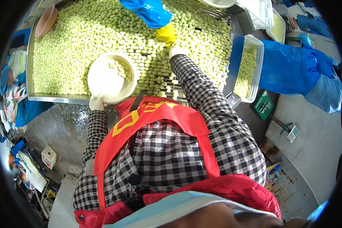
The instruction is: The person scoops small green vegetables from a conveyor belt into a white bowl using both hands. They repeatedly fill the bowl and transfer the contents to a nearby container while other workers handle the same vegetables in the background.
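Note:
A layer of green grapes (71,51) covers a metal-sided sorting table (59,99), with slatted metal bars showing between some of them. My left hand (97,103), in a whitish glove, grips the near rim of a cream plastic bowl (102,77) that holds some grapes at its right side. My right hand (178,50), also gloved, is down among the grapes at the middle of the table; its fingers are partly hidden, so its grip does not show. Just beyond it, nearly touching, is a co-worker's yellow-gloved hand (166,33) with a blue sleeve.
A pink bowl (47,21) rests at the table's far left corner. White crates (258,68) of grapes stand past the blue edge at right. A co-worker in a blue apron (287,68) is there, near a green scale (264,105). Another person (14,97) is at left.

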`<move>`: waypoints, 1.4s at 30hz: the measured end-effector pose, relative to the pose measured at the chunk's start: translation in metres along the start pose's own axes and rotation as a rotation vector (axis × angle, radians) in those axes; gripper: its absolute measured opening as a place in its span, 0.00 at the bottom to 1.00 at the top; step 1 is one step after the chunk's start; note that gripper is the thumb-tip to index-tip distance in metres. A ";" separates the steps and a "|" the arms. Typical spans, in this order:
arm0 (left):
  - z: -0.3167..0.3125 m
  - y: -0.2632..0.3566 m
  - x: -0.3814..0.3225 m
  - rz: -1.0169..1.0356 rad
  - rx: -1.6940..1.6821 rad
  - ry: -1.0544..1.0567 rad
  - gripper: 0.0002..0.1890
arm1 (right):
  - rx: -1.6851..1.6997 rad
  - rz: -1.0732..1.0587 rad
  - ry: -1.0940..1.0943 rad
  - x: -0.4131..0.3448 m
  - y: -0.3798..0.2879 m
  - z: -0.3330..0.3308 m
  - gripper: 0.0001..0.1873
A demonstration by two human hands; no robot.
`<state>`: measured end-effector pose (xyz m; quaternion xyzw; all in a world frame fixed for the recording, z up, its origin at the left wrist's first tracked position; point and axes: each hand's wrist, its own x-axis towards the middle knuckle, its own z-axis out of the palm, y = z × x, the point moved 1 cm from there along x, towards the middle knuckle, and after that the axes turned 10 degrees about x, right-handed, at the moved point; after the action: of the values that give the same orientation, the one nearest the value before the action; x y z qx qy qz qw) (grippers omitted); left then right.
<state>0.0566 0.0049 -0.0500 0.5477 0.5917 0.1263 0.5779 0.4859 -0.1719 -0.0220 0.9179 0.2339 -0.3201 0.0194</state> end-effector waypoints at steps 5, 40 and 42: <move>0.002 -0.004 0.000 -0.009 -0.079 -0.008 0.17 | 0.159 -0.053 0.111 -0.009 0.011 0.019 0.21; 0.000 -0.019 0.018 0.074 -0.143 0.016 0.19 | 0.605 0.147 0.244 0.016 0.023 0.040 0.33; 0.002 -0.020 0.016 0.073 -0.130 0.004 0.19 | 0.520 0.179 0.198 0.027 0.020 0.040 0.36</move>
<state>0.0528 0.0092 -0.0749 0.5299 0.5632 0.1866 0.6059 0.4896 -0.1861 -0.0723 0.9358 0.0628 -0.2752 -0.2115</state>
